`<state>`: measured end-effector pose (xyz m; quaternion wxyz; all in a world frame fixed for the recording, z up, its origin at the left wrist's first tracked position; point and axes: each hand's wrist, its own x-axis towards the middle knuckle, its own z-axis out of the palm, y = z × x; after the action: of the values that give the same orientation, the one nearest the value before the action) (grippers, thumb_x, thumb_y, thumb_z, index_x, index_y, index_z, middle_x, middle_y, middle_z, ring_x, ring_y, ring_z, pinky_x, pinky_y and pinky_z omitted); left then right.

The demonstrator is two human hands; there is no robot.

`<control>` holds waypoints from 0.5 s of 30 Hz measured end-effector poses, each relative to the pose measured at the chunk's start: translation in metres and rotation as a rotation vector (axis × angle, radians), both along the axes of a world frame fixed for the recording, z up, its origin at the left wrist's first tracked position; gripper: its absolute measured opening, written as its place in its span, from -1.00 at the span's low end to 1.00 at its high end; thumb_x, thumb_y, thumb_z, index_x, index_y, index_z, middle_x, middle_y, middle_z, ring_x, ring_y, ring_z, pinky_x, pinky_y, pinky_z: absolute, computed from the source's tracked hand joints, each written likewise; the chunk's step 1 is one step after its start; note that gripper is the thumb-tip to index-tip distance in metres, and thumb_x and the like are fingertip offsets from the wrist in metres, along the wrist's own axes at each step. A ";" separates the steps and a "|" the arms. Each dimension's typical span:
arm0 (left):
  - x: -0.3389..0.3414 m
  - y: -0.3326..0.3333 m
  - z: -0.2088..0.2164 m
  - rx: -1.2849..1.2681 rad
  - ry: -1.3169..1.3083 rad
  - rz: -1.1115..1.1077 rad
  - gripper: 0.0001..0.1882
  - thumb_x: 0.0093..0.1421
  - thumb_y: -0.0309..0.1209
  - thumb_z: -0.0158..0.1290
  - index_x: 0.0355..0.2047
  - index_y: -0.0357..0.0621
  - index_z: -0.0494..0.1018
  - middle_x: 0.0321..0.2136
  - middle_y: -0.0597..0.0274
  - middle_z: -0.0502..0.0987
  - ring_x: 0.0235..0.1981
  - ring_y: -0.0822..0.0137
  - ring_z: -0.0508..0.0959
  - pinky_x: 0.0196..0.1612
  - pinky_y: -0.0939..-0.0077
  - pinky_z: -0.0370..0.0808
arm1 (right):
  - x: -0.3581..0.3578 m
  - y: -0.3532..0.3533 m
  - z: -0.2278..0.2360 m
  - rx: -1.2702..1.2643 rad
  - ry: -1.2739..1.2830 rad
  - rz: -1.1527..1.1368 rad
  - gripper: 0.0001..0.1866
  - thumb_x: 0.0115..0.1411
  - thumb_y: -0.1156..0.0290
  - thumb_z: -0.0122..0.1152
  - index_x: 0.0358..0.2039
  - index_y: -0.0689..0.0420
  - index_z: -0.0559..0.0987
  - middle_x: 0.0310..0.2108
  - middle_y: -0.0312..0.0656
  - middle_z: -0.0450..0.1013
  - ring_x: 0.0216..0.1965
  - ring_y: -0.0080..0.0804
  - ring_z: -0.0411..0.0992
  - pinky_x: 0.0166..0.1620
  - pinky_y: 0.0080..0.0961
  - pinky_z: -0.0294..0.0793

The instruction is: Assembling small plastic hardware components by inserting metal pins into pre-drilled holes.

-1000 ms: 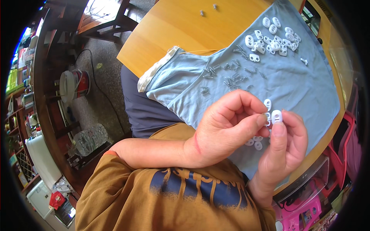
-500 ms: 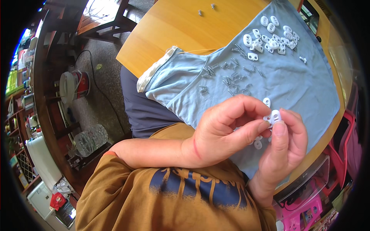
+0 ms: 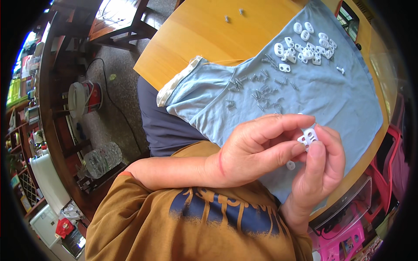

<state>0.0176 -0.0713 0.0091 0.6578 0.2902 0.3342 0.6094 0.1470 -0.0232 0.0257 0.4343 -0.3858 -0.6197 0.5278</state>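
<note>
A small white two-hole plastic cord lock (image 3: 309, 136) is held between my two hands over the light blue cloth (image 3: 331, 93). My right hand (image 3: 320, 167) pinches it from the right, thumb in front and fingers curled behind. From the left, my left hand (image 3: 257, 145) closes on it: the thumb tip presses its left side and the index finger arches over the top. Part of it is hidden by my fingers. Below, another small white piece (image 3: 291, 165) lies on the cloth. Loose metal springs (image 3: 263, 91) are scattered beyond my left hand.
A pile of white cord lock parts (image 3: 308, 53) lies at the cloth's far right. A lone white plunger piece (image 3: 340, 70) sits nearby. Two springs (image 3: 234, 15) rest on the bare wooden table (image 3: 187, 39). A white bucket (image 3: 77, 99) and a clear plastic bottle (image 3: 103, 158) stand left.
The cord lock has turned and sits slightly lower, its parts now side by side. My left index finger has straightened across the top. Both hands stay in nearly the same place.
</note>
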 end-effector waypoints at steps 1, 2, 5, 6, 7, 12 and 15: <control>-0.001 0.000 0.001 -0.011 0.033 -0.019 -0.56 0.17 -0.61 -0.13 0.08 -0.33 0.12 -0.19 0.16 0.40 -0.16 0.42 0.42 -0.14 0.56 0.42 | 0.001 0.001 -0.001 0.052 0.022 0.026 -0.79 0.12 0.55 -0.05 -0.21 0.30 0.42 -0.29 -0.12 0.33 -0.41 -0.53 0.37 -0.46 -0.72 0.39; -0.001 0.000 0.001 -0.008 0.034 -0.019 -0.56 0.17 -0.61 -0.13 0.08 -0.33 0.12 -0.19 0.16 0.40 -0.16 0.42 0.42 -0.14 0.56 0.42 | 0.000 0.001 -0.001 0.055 0.023 0.027 -0.79 0.12 0.55 -0.05 -0.21 0.30 0.42 -0.29 -0.12 0.33 -0.41 -0.53 0.37 -0.46 -0.72 0.39; -0.001 0.000 0.001 0.043 0.049 0.017 -0.56 0.17 -0.61 -0.13 0.08 -0.33 0.12 -0.18 0.15 0.39 -0.15 0.41 0.42 -0.12 0.55 0.42 | -0.003 -0.002 0.001 0.079 0.014 0.035 -0.74 0.14 0.43 -0.07 -0.20 0.31 0.40 -0.27 -0.16 0.33 -0.34 -0.52 0.30 -0.31 -0.65 0.30; -0.001 0.000 0.002 0.023 -0.002 0.014 -0.56 0.17 -0.61 -0.13 0.08 -0.33 0.13 -0.19 0.15 0.40 -0.17 0.42 0.43 -0.13 0.55 0.42 | -0.002 -0.002 0.003 0.012 0.022 0.038 -0.74 0.13 0.44 -0.07 -0.20 0.31 0.40 -0.27 -0.15 0.33 -0.34 -0.53 0.30 -0.31 -0.66 0.30; -0.001 0.000 0.002 0.003 -0.054 0.010 -0.56 0.17 -0.61 -0.12 0.07 -0.33 0.14 -0.21 0.15 0.41 -0.19 0.42 0.44 -0.14 0.56 0.43 | -0.001 -0.003 0.004 -0.055 0.029 0.041 -0.74 0.13 0.44 -0.07 -0.19 0.32 0.40 -0.27 -0.15 0.33 -0.34 -0.53 0.30 -0.31 -0.66 0.30; 0.001 -0.002 -0.001 0.006 -0.025 0.043 -0.58 0.16 -0.63 -0.12 0.05 -0.33 0.17 -0.27 0.18 0.44 -0.26 0.44 0.47 -0.18 0.58 0.45 | -0.002 -0.005 0.005 -0.101 0.046 0.024 -0.76 0.12 0.45 -0.04 -0.22 0.31 0.42 -0.27 -0.17 0.33 -0.35 -0.54 0.30 -0.31 -0.66 0.29; 0.004 -0.004 -0.001 -0.020 -0.040 0.073 -0.59 0.15 -0.64 -0.12 0.04 -0.33 0.19 -0.30 0.19 0.45 -0.28 0.45 0.47 -0.20 0.59 0.45 | -0.002 -0.005 0.003 -0.098 0.047 0.012 -0.77 0.11 0.46 -0.03 -0.24 0.30 0.44 -0.27 -0.18 0.33 -0.36 -0.55 0.29 -0.31 -0.67 0.29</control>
<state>0.0212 -0.0752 0.0081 0.6448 0.2589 0.3373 0.6352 0.1447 -0.0285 0.0289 0.4261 -0.3903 -0.5849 0.5692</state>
